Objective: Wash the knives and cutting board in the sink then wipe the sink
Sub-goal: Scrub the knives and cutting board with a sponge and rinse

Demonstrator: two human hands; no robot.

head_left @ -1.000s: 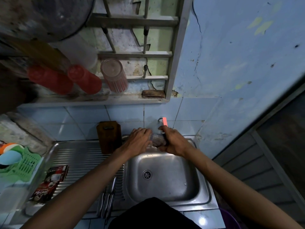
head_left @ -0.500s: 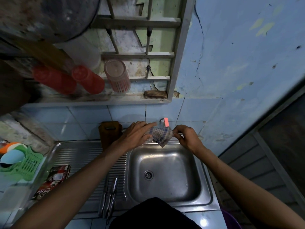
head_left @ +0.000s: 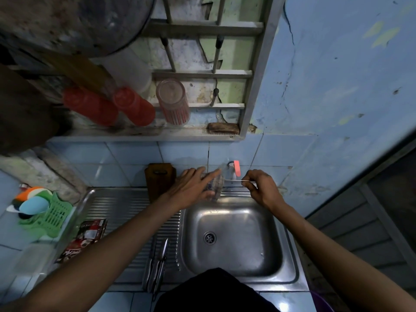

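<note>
A checked cloth (head_left: 213,185) is stretched over the back rim of the steel sink (head_left: 238,255), just below the tap with the pink handle (head_left: 236,168). My left hand (head_left: 191,188) holds the cloth's left end, fingers straight on top and thumb beneath. My right hand (head_left: 262,188) pinches the cloth's right edge and pulls it taut. The brown cutting board (head_left: 158,179) stands upright against the tiled wall, left of my left hand. Several knives (head_left: 157,266) lie on the ribbed draining board (head_left: 117,206). The basin holds nothing.
A green basket (head_left: 51,217) with sponges sits at the far left, and a dark red packet (head_left: 85,237) lies beside the draining board. Upturned red cups (head_left: 132,104), a clear cup (head_left: 172,102) and a brush (head_left: 222,128) stand on the shelf above.
The cloth was bunched between both hands over the basin. It has since been unfolded, and my right hand has drawn away to the right, stretching it along the sink's back rim.
</note>
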